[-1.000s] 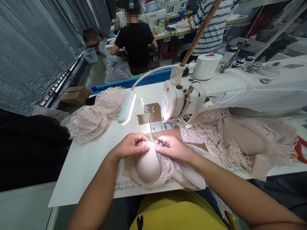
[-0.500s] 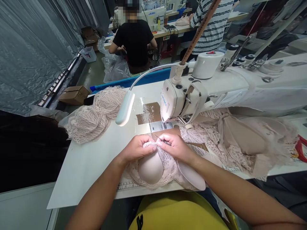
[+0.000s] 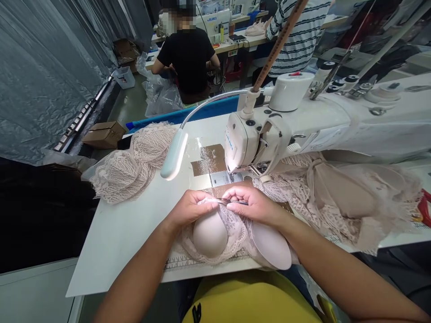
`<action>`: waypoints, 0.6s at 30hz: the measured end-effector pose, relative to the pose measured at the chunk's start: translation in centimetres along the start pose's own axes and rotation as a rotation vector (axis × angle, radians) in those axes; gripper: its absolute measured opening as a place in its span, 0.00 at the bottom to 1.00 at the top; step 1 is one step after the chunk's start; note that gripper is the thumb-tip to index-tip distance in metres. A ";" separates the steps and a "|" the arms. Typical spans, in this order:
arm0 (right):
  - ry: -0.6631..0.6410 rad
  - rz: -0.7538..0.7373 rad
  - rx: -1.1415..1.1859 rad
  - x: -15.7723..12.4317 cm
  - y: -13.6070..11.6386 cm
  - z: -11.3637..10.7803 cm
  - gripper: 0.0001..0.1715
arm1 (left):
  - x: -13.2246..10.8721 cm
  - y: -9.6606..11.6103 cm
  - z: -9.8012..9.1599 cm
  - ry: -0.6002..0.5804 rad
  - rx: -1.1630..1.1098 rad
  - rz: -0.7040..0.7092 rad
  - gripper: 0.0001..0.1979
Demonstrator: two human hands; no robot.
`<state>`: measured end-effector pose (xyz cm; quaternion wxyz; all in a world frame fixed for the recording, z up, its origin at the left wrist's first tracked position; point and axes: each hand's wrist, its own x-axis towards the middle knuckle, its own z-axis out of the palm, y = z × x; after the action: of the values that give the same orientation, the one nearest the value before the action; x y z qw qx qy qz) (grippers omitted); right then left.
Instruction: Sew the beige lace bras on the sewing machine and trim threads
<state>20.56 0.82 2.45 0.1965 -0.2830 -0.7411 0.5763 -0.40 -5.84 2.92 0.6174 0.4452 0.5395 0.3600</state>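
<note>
A pale pink lace bra with smooth padded cups lies at the table's front edge, its upper edge lifted. My left hand pinches that lace edge between thumb and fingers. Opposite it, my right hand is closed around a slim pointed metal tool; whether it is tweezers or thread snips I cannot tell. The tool's tip meets the fabric beside my left thumb. Just beyond both hands are the needle and plate of the white sewing machine.
Lace pieces are heaped at the table's left. More beige lace garments lie right, under the machine arm. A lamp on a bendy neck hangs left of the needle. A printed ruler runs along the front edge. Two people work beyond.
My right hand has turned the metal tool from pointing up and away to lying level, its tip now at the fabric by my left fingers. The left hand keeps its pinch.
</note>
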 end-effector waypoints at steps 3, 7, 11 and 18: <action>-0.016 -0.006 -0.024 0.1 -0.1 0.5 0.13 | 0.1 -0.2 0.1 -0.028 -0.015 -0.008 0.15; 0.040 -0.052 -0.045 0.1 -0.5 1.1 0.11 | 0.2 -0.5 0.2 -0.049 -0.013 -0.021 0.16; 0.073 -0.059 -0.011 0.2 -0.7 1.3 0.10 | 0.3 -0.5 0.2 -0.050 0.021 -0.012 0.17; 0.099 0.032 0.142 0.4 0.2 1.5 0.15 | 0.3 -0.1 0.7 -0.047 0.084 0.029 0.16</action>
<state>19.39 -0.01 1.83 0.2435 -0.3082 -0.6830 0.6158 0.31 -5.75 2.75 0.6053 0.4870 0.5330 0.3352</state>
